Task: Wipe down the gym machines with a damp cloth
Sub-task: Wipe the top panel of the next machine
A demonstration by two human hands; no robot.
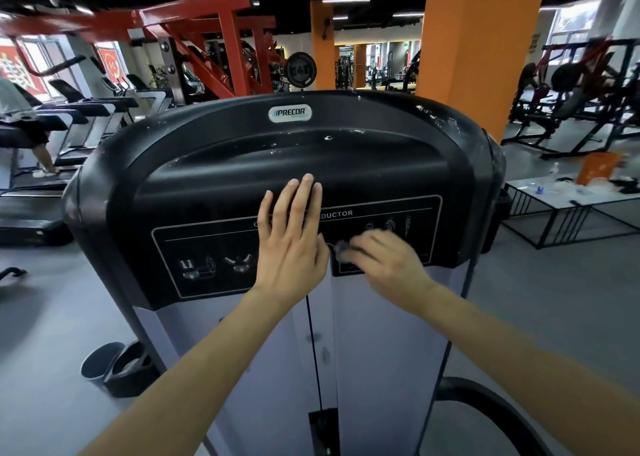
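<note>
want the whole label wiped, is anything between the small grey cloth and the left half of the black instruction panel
Yes: the left hand lies flat on the black instruction panel, left of the small grey cloth in the right hand, covering the panel's middle.

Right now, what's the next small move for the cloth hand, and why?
Probably sweep the small grey cloth, gripped in the right hand, rightward along the black instruction placard. The cloth sits mid-placard with unwiped-looking panel beyond it, and the left hand rests flat on the black plastic machine cover.
</note>
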